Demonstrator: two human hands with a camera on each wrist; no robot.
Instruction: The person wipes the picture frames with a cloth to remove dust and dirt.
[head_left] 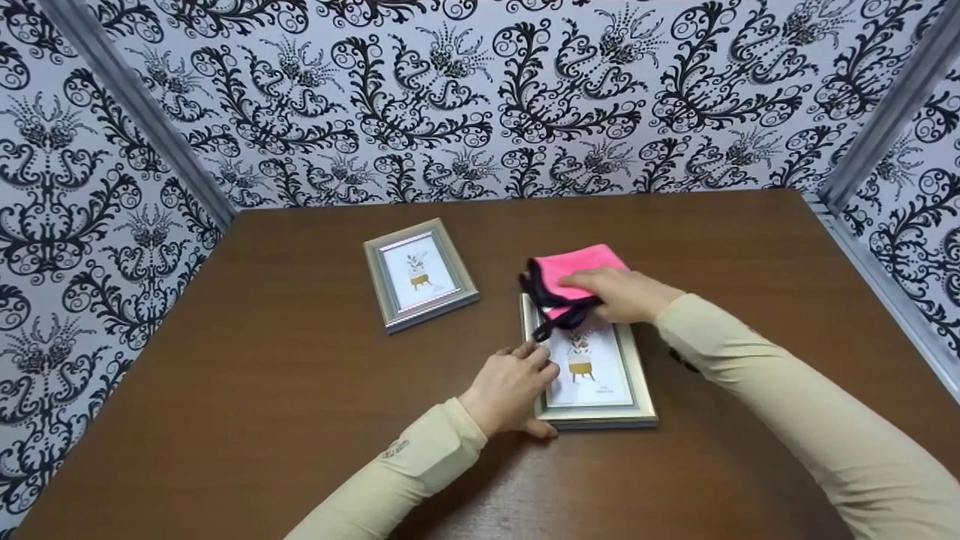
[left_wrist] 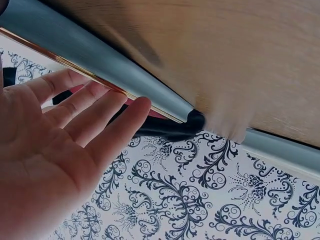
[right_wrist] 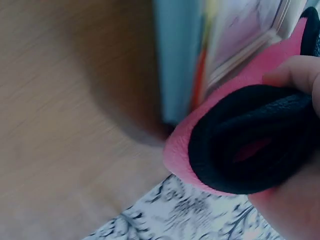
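Under both hands lies a silver-gold picture frame (head_left: 645, 397) with a print of a potted plant on white. My right hand (head_left: 626, 292) grips a folded pink cloth (head_left: 577, 262) with black edging over the frame's far part, hiding that end. In the right wrist view the pink cloth (right_wrist: 182, 155) wraps the frame's corner, its black-edged fold bunched by the fingers. My left hand (head_left: 514, 390) rests against the frame's left side, thumb by the near corner. The left wrist view shows its fingers (left_wrist: 107, 117) extended, tips at the frame's edge (left_wrist: 110, 60).
A second, similar picture frame (head_left: 379, 289) lies flat further back on the left of the brown table (head_left: 262, 390). Behind the table stands a wall (head_left: 465, 97) with black scroll patterns on white, and grey posts (head_left: 142, 112) mark the corners.
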